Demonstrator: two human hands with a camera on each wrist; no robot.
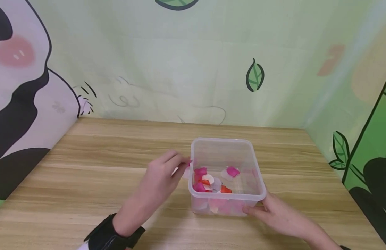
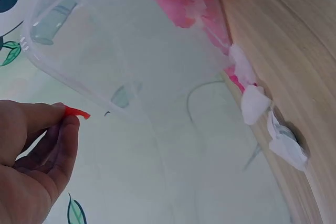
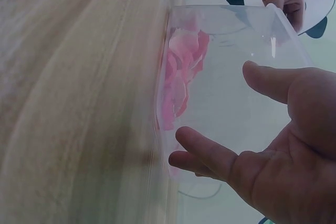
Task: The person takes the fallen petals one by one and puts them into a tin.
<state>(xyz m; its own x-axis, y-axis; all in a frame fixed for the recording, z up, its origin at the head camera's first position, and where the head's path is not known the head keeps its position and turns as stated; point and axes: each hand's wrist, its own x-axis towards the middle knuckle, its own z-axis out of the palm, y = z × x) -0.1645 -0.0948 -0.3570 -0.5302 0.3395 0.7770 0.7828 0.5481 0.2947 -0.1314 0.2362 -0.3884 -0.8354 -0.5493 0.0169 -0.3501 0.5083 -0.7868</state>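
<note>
A clear plastic box stands on the table with red, pink, magenta and white petals scattered over its bottom. Just outside its left wall is my left hand, thumb and fingertips pinching a small red petal, which shows clearly in the left wrist view. Several pale petals lie on the table beside the box. At the box's near right corner my right hand rests against the walls. Its thumb and fingers are spread and fairly straight in the right wrist view.
The wooden table meets a green cloth backdrop behind it, printed with leaves and a panda on the left. A black band wraps my left wrist.
</note>
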